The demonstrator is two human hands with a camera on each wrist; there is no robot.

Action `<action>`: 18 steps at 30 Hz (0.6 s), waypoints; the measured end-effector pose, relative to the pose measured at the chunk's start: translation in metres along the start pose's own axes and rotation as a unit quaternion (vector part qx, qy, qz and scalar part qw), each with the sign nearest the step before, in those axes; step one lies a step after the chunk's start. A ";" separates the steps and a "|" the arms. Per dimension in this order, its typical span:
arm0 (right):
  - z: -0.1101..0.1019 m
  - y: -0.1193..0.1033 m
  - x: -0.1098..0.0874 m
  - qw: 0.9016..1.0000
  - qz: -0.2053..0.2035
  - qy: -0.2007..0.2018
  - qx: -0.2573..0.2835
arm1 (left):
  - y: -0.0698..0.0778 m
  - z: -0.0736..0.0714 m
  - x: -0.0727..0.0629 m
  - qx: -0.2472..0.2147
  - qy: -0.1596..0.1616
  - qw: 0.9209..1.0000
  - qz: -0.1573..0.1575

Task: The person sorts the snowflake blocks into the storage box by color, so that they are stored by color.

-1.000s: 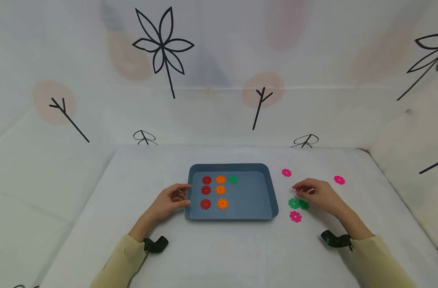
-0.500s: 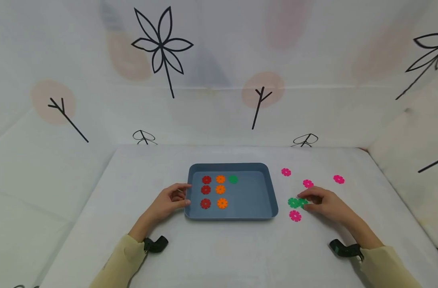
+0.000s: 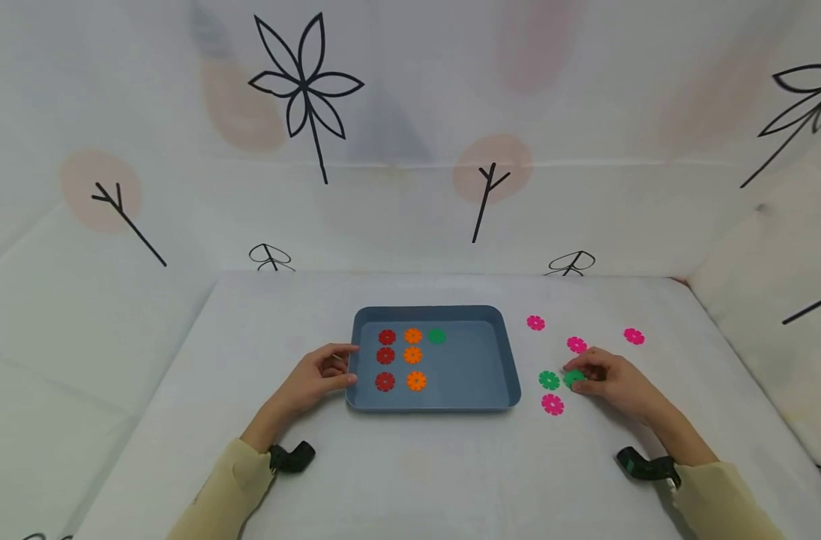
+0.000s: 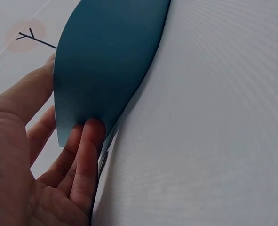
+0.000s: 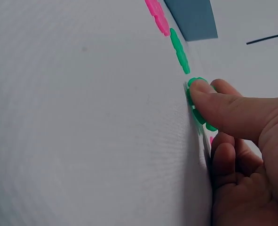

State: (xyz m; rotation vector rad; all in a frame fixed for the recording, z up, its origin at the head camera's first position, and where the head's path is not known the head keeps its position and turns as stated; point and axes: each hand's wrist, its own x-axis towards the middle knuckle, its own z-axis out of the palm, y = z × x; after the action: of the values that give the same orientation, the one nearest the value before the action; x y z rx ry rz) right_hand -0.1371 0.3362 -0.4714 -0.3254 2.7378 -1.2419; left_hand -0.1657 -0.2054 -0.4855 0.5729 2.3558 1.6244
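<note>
My right hand pinches a green notched plastic disc between thumb and fingertips at the table, right of the tray. The right wrist view shows the thumb across this disc, which is tilted up. Another green disc lies flat just left of it. My left hand holds the left end of the blue-grey tray; in the left wrist view its fingers touch the outer wall. Inside the tray stand a column of red discs, a column of orange discs and one green disc.
Around my right hand lie several loose pink discs: one near the tray's back right corner, a pink disc behind the fingers, a pink disc farther right and a pink disc in front. White cloth covers the table.
My right hand has moved slightly right and toward me and taken hold of a green disc, drawing it apart from its neighbour. A pink disc behind the hand came into view. The left hand stays put.
</note>
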 end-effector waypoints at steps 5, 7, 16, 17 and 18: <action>-0.002 0.003 0.001 1.000 0.021 -0.005 0.012 | 0.001 0.000 0.000 -0.003 0.002 1.000 -0.004; -0.004 0.005 0.001 0.999 0.024 -0.013 0.023 | 0.001 -0.001 0.000 -0.004 0.003 1.000 -0.008; -0.012 0.008 0.002 0.996 0.021 -0.052 0.063 | 0.001 -0.001 0.000 -0.007 0.004 1.000 -0.010; -0.012 0.009 0.002 0.997 0.023 -0.049 0.062 | 0.001 -0.001 0.000 -0.008 0.003 1.000 -0.009; -0.011 0.009 0.002 0.997 0.026 -0.042 0.062 | 0.000 0.000 0.000 -0.009 0.002 1.000 -0.008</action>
State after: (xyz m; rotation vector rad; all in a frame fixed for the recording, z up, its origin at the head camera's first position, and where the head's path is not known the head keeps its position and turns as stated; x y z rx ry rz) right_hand -0.1428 0.3494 -0.4706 -0.2851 2.5686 -1.3445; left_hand -0.1659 -0.2057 -0.4851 0.5466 2.3415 1.6393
